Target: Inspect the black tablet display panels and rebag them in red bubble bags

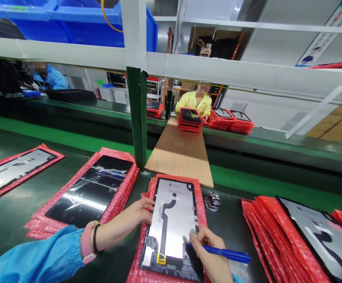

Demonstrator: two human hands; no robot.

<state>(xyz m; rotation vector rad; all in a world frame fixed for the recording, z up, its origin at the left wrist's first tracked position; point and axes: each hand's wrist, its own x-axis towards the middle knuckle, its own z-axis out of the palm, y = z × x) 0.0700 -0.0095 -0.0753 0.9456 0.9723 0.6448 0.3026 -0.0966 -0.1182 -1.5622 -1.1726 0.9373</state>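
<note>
A tablet screen panel lies back side up in front of me, on a stack of red bubble-wrap sleeves. Its back is silver with a dark ribbon cable and a yellow connector at the lower left. My left hand rests at the panel's left edge, fingers slightly bent and apart, steadying nothing in its palm. Over the lower right of the panel, my right hand grips a blue pen; its tip is hidden by the fingers.
On the left lie a glossy black screen on bubble wrap and another panel. Sleeves with a panel stand right. A small metallic object sits nearby. A wooden board bridges to another bench, where a person in yellow sits.
</note>
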